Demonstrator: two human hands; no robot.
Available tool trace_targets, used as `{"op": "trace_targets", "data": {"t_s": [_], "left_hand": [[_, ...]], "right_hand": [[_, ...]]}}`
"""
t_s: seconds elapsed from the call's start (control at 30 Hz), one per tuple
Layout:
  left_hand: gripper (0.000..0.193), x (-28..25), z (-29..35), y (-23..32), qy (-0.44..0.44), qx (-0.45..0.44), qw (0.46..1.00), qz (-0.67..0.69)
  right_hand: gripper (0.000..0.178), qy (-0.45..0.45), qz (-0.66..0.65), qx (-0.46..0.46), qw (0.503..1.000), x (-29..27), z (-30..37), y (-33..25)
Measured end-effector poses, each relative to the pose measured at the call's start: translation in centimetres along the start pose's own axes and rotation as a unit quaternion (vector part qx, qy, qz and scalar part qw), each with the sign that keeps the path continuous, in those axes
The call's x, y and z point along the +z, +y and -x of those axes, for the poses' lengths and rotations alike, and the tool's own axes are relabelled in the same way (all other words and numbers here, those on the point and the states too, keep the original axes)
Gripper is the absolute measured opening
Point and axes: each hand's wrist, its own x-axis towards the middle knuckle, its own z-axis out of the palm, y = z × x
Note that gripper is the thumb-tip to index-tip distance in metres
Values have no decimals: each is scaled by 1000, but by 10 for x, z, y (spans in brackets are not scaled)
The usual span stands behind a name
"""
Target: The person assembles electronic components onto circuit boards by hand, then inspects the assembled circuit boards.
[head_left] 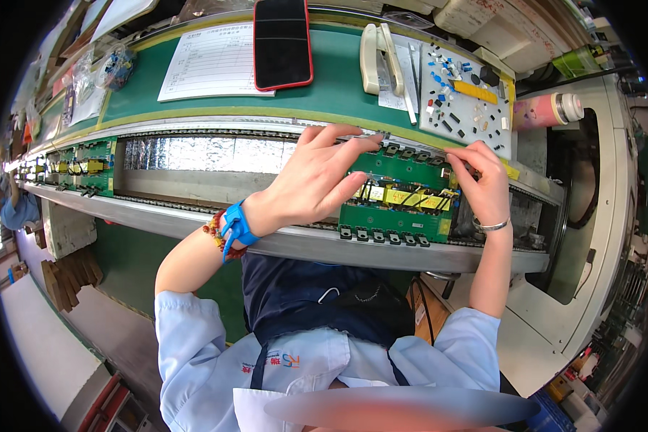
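Observation:
A green circuit board [403,219] lies across the rails of a conveyor [302,237] in front of me. Yellow-wrapped parts run along its middle, and black tabbed components line its near and far edges. My left hand [309,176] reaches over the board's left side, fingers stretched toward its far edge and thumb apart over the surface. At the far right corner, my right hand [484,186] has thumb and index finger pressed together. Anything between those fingertips is too small or hidden to make out. A blue band [237,225] circles my left wrist.
Beyond the conveyor, a green bench holds a printed form [209,68], a red-edged phone [284,50], a stapler [371,61] and a white tray [433,128] of loose components. A pink bottle [543,111] lies beside the tray. More boards [110,173] sit along the conveyor's left.

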Motion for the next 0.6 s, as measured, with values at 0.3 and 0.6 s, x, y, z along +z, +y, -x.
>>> {"op": "trace_targets", "data": {"t_s": [0.3, 0.6], "left_hand": [[43, 2, -9, 11, -58, -38, 997, -42], [36, 12, 17, 27, 138, -215, 953, 164]], "right_hand": [[13, 53, 12, 12, 998, -15, 26, -6], [23, 104, 60, -220, 968, 10, 69, -57]]}}
